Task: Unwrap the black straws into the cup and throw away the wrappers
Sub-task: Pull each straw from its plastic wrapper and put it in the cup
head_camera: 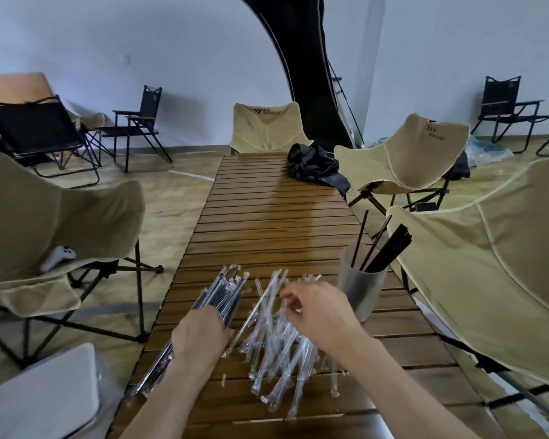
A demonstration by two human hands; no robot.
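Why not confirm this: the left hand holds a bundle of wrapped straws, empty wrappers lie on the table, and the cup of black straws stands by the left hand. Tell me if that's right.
One detail is wrong. In the head view the cup of black straws stands by the right hand, not the left. The left hand does hold the bundle of wrapped straws, and empty wrappers lie on the table.

One cup (360,285), four beige chairs (268,128), three black chairs (137,122), one table (276,210).

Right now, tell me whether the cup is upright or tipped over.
Upright. The cup stands on the slatted table with its mouth facing up, and black straws lean out of the top toward the right.
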